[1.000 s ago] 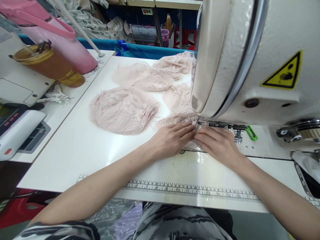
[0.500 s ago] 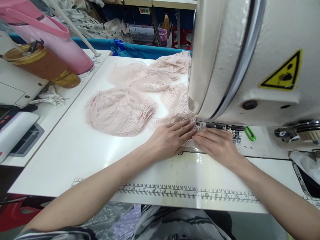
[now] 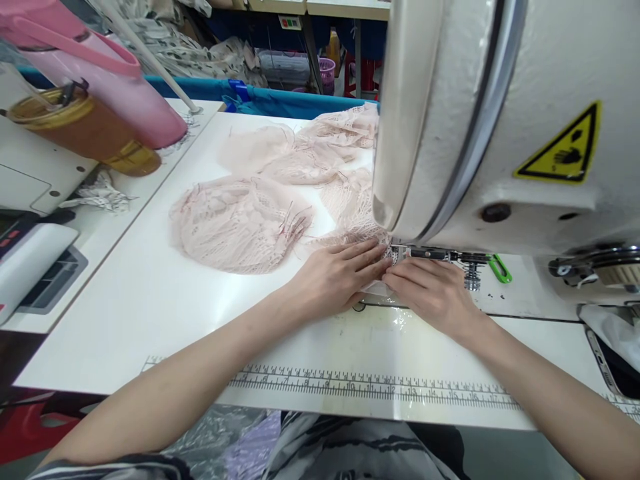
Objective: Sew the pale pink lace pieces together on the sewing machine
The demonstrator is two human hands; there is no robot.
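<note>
A pale pink lace piece (image 3: 350,203) runs over the table to the needle area of the white sewing machine (image 3: 465,120). On its near edge, just left of the presser foot (image 3: 398,253), rests my left hand (image 3: 330,277), fingers stretched out and lying fairly flat. My right hand (image 3: 433,290) sits right in front of the foot, its fingers bent and pressed together on the lace edge. The fingertips of both hands almost meet. Fingers and machine head hide the needle and most of the seam.
More pink lace pieces (image 3: 240,223) lie left and behind. A ruler strip (image 3: 350,387) runs along the table's front edge. At left stand a pink bottle (image 3: 115,80) and a brown cup (image 3: 85,130). A green thread snipper (image 3: 500,268) and a phone (image 3: 607,360) lie right.
Both hands stay at the presser foot, with only a very slight shift left. The view has moved a little; the lace pieces lie as before.
</note>
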